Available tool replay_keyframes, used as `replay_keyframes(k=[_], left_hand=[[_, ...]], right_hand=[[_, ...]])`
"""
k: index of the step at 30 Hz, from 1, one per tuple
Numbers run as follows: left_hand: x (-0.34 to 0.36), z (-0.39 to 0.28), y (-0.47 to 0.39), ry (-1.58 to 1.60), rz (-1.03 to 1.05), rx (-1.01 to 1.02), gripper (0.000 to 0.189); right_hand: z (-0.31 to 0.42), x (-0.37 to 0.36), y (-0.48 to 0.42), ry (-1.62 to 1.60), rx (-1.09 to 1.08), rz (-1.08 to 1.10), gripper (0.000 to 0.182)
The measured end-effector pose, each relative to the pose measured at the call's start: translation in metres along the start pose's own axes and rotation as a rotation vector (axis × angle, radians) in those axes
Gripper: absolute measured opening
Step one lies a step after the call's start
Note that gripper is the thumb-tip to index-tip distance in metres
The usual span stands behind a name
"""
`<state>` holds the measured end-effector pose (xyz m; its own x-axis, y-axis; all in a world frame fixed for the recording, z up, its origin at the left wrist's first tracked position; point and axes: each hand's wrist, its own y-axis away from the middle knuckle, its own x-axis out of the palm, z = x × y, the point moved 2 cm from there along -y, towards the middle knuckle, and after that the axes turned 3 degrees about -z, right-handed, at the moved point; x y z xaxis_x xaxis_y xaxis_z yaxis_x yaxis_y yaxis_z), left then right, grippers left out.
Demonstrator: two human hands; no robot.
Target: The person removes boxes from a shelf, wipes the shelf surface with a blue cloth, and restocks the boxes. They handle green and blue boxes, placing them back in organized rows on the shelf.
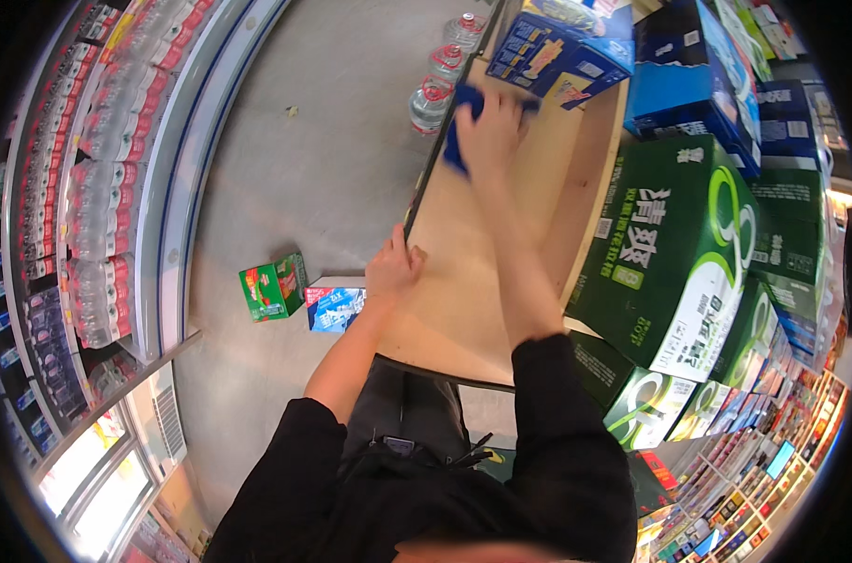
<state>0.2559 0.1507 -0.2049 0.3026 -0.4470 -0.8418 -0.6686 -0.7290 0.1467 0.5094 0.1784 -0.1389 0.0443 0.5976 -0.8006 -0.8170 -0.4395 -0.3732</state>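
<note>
My right hand point(493, 134) presses a dark blue cloth point(457, 144) against the bare top of a pale wooden display shelf point(461, 281). The hand and cloth are slightly blurred. At the shelf's dark-trimmed left edge, my left hand point(392, 269) grips the rim, its thumb side over the wood and some fingers hidden. A blue printed carton point(538, 60) stands on the shelf just beyond the cloth.
Large green beer cartons point(651, 260) and blue cartons point(686, 77) are stacked on the right. Water jugs point(429, 105) with red handles stand on the floor beyond the shelf. A green box point(272, 288) and blue-white carton point(334, 307) lie left. Bottled drinks point(102, 232) fill the left racks.
</note>
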Motion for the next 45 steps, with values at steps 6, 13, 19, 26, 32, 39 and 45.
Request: replay_keyframes(k=[6,13,19,26,32,39,45], left_hand=[[-0.003,-0.002,0.002,0.01,-0.028,0.063,0.05],[-0.011,0.006,0.002,0.176,0.058,-0.008,0.048],[0.003,0.048,0.009,0.825,-0.265,-0.054,0.042],[-0.043,0.073,0.031,0.904,-0.137,-0.072,0.039],[-0.076,0.019,0.021,0.704,-0.236,0.161,0.038],[-0.084,0.005,0.033,0.714,-0.299,0.223,0.039],[-0.084,0.02,0.05,0.723,-0.295,0.22,0.038]], right_hand=[[-0.012,0.061,-0.045,0.114,-0.052,0.17,0.041],[0.009,0.013,0.06,0.046,-0.125,0.331,0.035],[0.037,-0.045,0.231,-0.267,-0.15,0.443,0.029],[0.036,-0.103,0.289,-0.522,-0.283,0.615,0.019],[-0.017,-0.023,0.098,-0.245,-0.184,0.118,0.048],[0.0,-0.003,0.119,-0.045,-0.114,0.36,0.042],[0.019,-0.064,0.27,-0.233,-0.468,0.609,0.028]])
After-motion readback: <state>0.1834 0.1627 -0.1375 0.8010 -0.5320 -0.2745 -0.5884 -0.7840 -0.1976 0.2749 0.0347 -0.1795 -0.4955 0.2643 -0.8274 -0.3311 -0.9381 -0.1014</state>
